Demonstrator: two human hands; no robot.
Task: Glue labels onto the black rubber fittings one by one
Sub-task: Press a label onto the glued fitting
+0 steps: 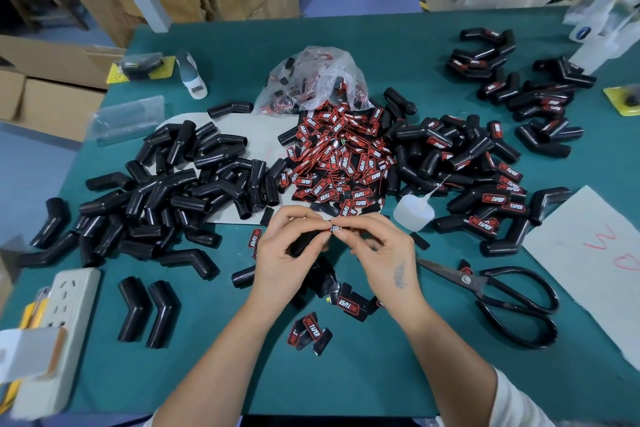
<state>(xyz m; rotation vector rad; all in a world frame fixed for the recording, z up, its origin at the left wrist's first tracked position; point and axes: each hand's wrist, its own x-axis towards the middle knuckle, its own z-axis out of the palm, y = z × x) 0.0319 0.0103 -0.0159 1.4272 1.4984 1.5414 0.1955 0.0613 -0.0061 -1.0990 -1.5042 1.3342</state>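
Observation:
My left hand (289, 253) grips a black rubber fitting (304, 243), mostly hidden in its curled fingers. My right hand (381, 250) pinches a small red-and-black label (335, 228) against the fitting's top, where both hands' fingertips meet. A heap of loose labels (341, 163) lies just beyond the hands. Bare black fittings (173, 184) are piled at the left. Fittings with labels on them (485, 198) lie at the right. A small white glue bottle (414, 211) lies on its side right of the hands.
Black scissors (512, 298) lie at the right near a white card (595, 253). A power strip (65, 315) sits at the left edge. A few labels (311, 331) and fittings (149, 310) lie near my forearms. A plastic bag (311, 80) holds more labels.

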